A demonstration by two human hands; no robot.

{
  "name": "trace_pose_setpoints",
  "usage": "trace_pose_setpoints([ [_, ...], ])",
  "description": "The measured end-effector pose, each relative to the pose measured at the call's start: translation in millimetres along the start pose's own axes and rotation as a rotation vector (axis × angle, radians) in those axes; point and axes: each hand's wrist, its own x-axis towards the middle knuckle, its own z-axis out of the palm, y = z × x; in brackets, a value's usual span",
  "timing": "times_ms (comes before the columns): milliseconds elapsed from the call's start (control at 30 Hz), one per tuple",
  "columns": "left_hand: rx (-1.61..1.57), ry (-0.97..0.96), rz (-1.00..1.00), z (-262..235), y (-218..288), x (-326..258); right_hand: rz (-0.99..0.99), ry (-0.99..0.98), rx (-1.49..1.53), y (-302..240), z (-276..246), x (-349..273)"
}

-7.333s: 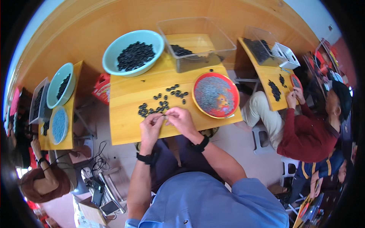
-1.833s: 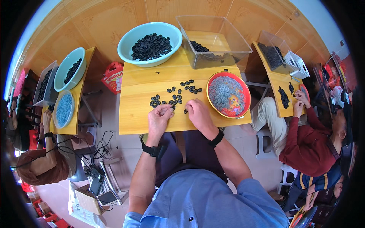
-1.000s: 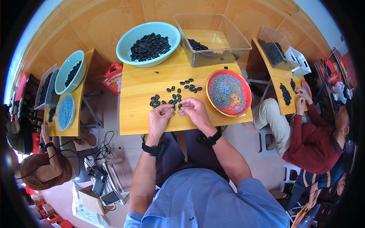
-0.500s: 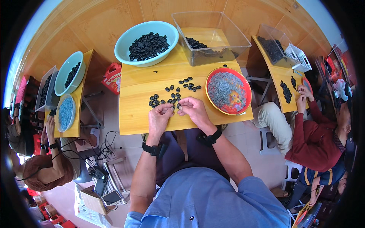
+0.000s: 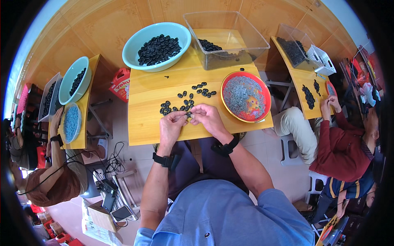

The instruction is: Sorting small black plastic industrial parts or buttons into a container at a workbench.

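A: Where is the part being handled?

B: A small black ring [image 5: 189,115] sits between both hands at the near edge of the yellow table [image 5: 143,127]. The left hand [image 5: 172,126] and right hand [image 5: 208,119] each pinch it with fingertips pressed together, the two hands almost touching.

A: What surrounds them?

B: Loose black rings [image 5: 185,100] lie scattered just beyond the fingers. To the right is a round red plate [image 5: 245,96] of fine grey pieces. Farther back stand a teal bowl [image 5: 157,46], heaped with glossy black rings, and a clear plastic bin [image 5: 225,39]. Nothing blocks the hands.

A: Any change from half a second ago?

B: Hands remain in the same place; the pinch is unchanged.
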Motion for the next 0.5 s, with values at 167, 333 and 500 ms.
trace_pose_setpoints([
  [167, -0.062, -0.010, -0.024, -1.9, -0.2, 0.9, -0.009, -0.015, -0.018, -2.0, 1.3, 0.0],
  [333, -0.087, -0.005, -0.038, -0.3, 1.7, 0.9, -0.006, -0.004, -0.042, -3.4, 1.7, -0.5],
  [500, -0.096, -0.011, -0.045, 0.9, 3.8, 0.9, -0.010, 0.007, -0.042, -3.0, 3.2, -1.6],
])
